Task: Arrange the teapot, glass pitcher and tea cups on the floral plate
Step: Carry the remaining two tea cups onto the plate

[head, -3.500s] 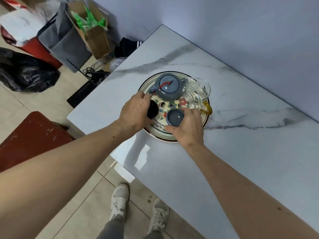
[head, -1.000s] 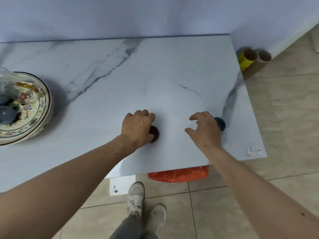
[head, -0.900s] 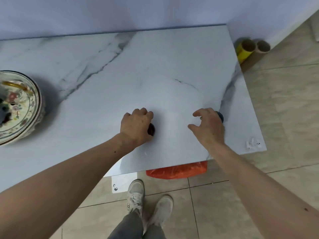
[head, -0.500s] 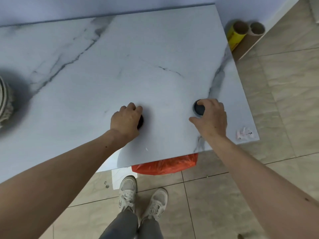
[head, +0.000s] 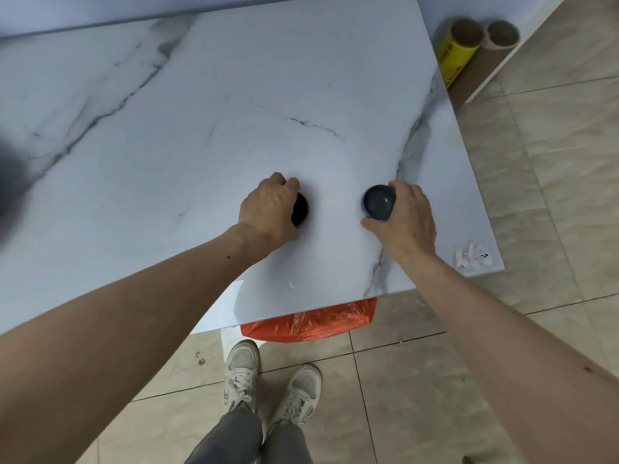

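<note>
My left hand point(head: 269, 209) is closed over a dark tea cup point(head: 300, 209) on the marble table point(head: 201, 112), and only the cup's right side shows past my fingers. My right hand point(head: 407, 219) grips a grey-blue tea cup point(head: 377, 202) from its right side, with the cup's open top facing up. Both cups are near the table's front right part, about a hand's width apart. The floral plate, teapot and glass pitcher are out of view to the left; only a dark shadow shows at the left edge.
The table's front edge runs just below my hands and its right edge is close to my right hand. A crumpled paper scrap point(head: 474, 256) lies at the front right corner. Cardboard tubes point(head: 464, 45) stand on the floor by the wall. An orange bag point(head: 311, 321) sits under the table.
Both hands carried the cups from the floral plate to the table's right end. In the last half second the view shifted right, the plate left the frame, and my right hand's cup shows more.
</note>
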`<control>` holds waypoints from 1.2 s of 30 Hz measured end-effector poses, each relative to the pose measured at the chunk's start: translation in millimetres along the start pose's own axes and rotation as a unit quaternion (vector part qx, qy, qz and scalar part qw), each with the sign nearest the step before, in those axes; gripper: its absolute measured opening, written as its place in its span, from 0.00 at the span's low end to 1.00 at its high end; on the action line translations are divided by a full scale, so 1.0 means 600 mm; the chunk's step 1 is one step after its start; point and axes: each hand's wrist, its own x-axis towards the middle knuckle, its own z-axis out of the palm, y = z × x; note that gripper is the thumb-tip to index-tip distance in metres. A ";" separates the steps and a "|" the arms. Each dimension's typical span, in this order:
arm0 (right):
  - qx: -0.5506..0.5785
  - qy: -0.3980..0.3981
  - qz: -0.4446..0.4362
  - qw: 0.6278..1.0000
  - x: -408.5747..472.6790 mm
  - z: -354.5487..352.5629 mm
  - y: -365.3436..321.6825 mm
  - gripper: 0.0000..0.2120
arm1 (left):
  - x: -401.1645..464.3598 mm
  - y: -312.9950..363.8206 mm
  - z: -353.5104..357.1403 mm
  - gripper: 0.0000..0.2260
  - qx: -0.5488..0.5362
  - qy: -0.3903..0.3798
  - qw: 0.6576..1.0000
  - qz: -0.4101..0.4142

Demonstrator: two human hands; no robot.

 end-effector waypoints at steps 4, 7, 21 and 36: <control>0.015 -0.005 -0.008 1.000 0.002 -0.004 -0.008 0.34 | 0.000 -0.001 -0.003 0.26 -0.006 0.004 1.000 0.002; 0.012 -0.012 -0.022 1.000 -0.001 -0.014 -0.027 0.34 | -0.011 -0.010 -0.014 0.26 -0.017 0.013 1.000 -0.002; -0.039 -0.090 -0.178 0.979 -0.037 -0.017 -0.317 0.34 | -0.145 -0.216 -0.156 0.26 -0.072 0.084 0.988 -0.109; -0.040 -0.158 -0.305 0.938 -0.199 0.222 -0.733 0.32 | -0.348 -0.644 -0.210 0.27 -0.076 0.114 0.964 -0.229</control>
